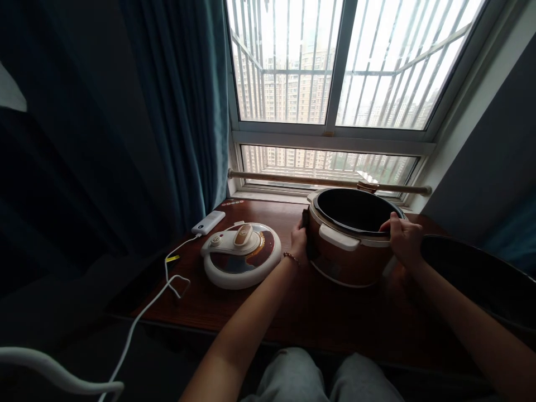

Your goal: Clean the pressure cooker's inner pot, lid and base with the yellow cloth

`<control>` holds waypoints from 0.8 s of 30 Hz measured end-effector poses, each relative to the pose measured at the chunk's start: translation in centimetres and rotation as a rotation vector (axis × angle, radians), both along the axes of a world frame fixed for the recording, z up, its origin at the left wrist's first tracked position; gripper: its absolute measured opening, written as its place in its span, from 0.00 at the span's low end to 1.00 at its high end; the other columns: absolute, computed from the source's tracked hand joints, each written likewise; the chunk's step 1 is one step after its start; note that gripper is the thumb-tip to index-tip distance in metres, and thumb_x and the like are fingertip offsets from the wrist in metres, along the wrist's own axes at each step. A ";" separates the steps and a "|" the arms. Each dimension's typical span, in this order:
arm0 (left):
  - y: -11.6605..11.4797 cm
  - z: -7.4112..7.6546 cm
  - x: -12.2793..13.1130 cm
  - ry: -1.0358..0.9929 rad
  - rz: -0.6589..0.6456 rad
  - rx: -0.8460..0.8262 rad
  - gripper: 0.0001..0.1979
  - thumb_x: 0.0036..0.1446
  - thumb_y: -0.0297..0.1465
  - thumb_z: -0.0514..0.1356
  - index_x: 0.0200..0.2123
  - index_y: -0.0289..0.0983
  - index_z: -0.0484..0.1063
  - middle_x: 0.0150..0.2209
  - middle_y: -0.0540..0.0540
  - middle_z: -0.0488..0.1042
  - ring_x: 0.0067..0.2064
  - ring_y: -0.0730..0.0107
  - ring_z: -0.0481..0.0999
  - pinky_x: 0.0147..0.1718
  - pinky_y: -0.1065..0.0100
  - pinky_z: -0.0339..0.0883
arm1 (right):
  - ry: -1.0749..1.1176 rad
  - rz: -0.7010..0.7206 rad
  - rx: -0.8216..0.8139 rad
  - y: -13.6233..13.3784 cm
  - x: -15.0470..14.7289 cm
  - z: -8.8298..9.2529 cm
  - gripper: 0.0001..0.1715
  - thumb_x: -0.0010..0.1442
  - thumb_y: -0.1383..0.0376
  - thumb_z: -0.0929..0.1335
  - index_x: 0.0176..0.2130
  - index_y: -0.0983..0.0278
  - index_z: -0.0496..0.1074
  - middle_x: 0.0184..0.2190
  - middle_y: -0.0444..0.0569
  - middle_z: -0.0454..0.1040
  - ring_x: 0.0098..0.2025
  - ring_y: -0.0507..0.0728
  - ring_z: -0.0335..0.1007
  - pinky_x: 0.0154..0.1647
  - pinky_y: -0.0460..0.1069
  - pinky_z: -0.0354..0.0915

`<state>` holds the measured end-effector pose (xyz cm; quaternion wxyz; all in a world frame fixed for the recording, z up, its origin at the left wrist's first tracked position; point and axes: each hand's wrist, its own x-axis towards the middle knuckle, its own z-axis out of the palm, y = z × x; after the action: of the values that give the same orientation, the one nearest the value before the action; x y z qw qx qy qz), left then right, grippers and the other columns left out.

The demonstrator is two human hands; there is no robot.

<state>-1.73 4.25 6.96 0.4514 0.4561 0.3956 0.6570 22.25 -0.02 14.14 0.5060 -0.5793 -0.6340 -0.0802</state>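
Note:
An electric pressure cooker [345, 262], brown with a cream rim and side handle, stands lidless on the wooden table. Its dark inner pot [355, 209] shows through the open top. My left hand [298, 241] presses against the cooker's left side, by a dark protruding part; its fingertips are hidden. At the right of the rim, my right hand [404, 239] is closed over the edge, with a digit reaching inside. To the left of the cooker, its lid [243, 255] lies flat, cream-edged with a brown knob on top.
A white power bank [208, 222] with a white cable [140, 315] lies left of the lid. A large dark round vessel [477, 273] is at the right. Behind the wooden table [188, 310] are a rail [288, 178] and a barred window. Blue curtains [188, 111] hang at the left.

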 end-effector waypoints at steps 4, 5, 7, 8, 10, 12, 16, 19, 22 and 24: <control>-0.8 5.8 0.9 0.220 0.043 0.315 0.17 0.54 0.25 0.52 0.44 0.41 0.74 0.45 0.47 0.72 0.50 0.63 0.66 0.53 0.61 0.58 | -0.009 -0.001 -0.005 -0.1 -0.1 0.1 0.34 0.63 0.52 0.54 0.17 0.63 0.71 0.18 0.48 0.71 0.25 0.55 0.67 0.34 0.50 0.60; -1.4 6.7 1.2 0.360 0.057 0.420 0.16 0.54 0.24 0.52 0.41 0.41 0.76 0.45 0.47 0.72 0.50 0.63 0.65 0.53 0.60 0.58 | -0.009 -0.003 -0.011 -0.1 -0.1 0.1 0.34 0.63 0.52 0.54 0.17 0.63 0.70 0.18 0.48 0.71 0.25 0.55 0.67 0.34 0.50 0.60; -3.0 7.8 2.0 0.628 0.110 0.558 0.16 0.54 0.23 0.51 0.36 0.41 0.78 0.44 0.47 0.72 0.48 0.61 0.64 0.53 0.57 0.57 | -0.005 -0.008 -0.017 0.0 0.0 0.2 0.34 0.62 0.52 0.54 0.16 0.62 0.70 0.18 0.48 0.70 0.25 0.55 0.67 0.34 0.50 0.60; -3.9 8.0 2.2 0.730 0.139 0.583 0.16 0.54 0.22 0.51 0.35 0.41 0.78 0.44 0.47 0.72 0.48 0.61 0.64 0.52 0.57 0.58 | -0.005 -0.009 -0.018 0.0 0.0 0.2 0.34 0.62 0.52 0.54 0.16 0.62 0.70 0.18 0.48 0.70 0.25 0.55 0.67 0.34 0.50 0.60; -6.0 7.9 2.5 0.894 0.176 0.620 0.16 0.55 0.23 0.52 0.37 0.41 0.77 0.45 0.46 0.71 0.47 0.60 0.63 0.50 0.56 0.58 | -0.010 -0.008 -0.017 0.0 0.0 0.2 0.34 0.62 0.52 0.54 0.16 0.62 0.70 0.17 0.47 0.70 0.25 0.55 0.67 0.34 0.50 0.60; -7.8 7.5 2.6 1.056 0.176 0.685 0.16 0.55 0.24 0.52 0.43 0.43 0.75 0.48 0.46 0.69 0.49 0.59 0.61 0.50 0.55 0.58 | -0.015 -0.006 -0.012 0.0 0.1 0.2 0.34 0.62 0.52 0.54 0.16 0.63 0.70 0.17 0.47 0.70 0.24 0.54 0.67 0.34 0.50 0.60; -9.9 6.8 2.2 1.324 0.128 0.847 0.20 0.52 0.26 0.54 0.49 0.44 0.70 0.56 0.46 0.62 0.53 0.53 0.57 0.52 0.53 0.54 | -0.023 -0.013 -0.013 0.0 0.2 0.3 0.34 0.62 0.52 0.54 0.16 0.63 0.70 0.16 0.48 0.70 0.23 0.54 0.66 0.32 0.49 0.59; -9.7 6.5 1.3 1.418 0.095 0.975 0.22 0.53 0.26 0.53 0.52 0.47 0.67 0.55 0.47 0.63 0.53 0.55 0.57 0.52 0.55 0.53 | -0.044 -0.033 -0.028 0.0 0.3 0.4 0.34 0.62 0.52 0.54 0.15 0.63 0.68 0.15 0.48 0.68 0.22 0.54 0.66 0.30 0.48 0.57; -9.1 6.5 0.1 1.457 0.109 1.076 0.20 0.56 0.32 0.54 0.53 0.47 0.66 0.53 0.46 0.65 0.51 0.55 0.58 0.51 0.56 0.54 | -0.080 -0.106 -0.047 -0.3 -0.4 0.7 0.35 0.62 0.53 0.53 0.13 0.63 0.66 0.14 0.49 0.68 0.21 0.54 0.66 0.28 0.49 0.55; -8.7 6.5 -0.9 1.467 0.158 1.088 0.18 0.56 0.36 0.55 0.51 0.46 0.68 0.52 0.44 0.65 0.50 0.55 0.59 0.49 0.55 0.55 | -0.136 -0.194 -0.056 -0.8 -1.5 0.8 0.35 0.63 0.54 0.52 0.13 0.63 0.67 0.15 0.51 0.69 0.21 0.55 0.66 0.27 0.49 0.54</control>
<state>-2.60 -4.41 13.48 -0.2362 0.8803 0.2489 0.3275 20.73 -0.82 14.99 0.4352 -0.6452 -0.6097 -0.1501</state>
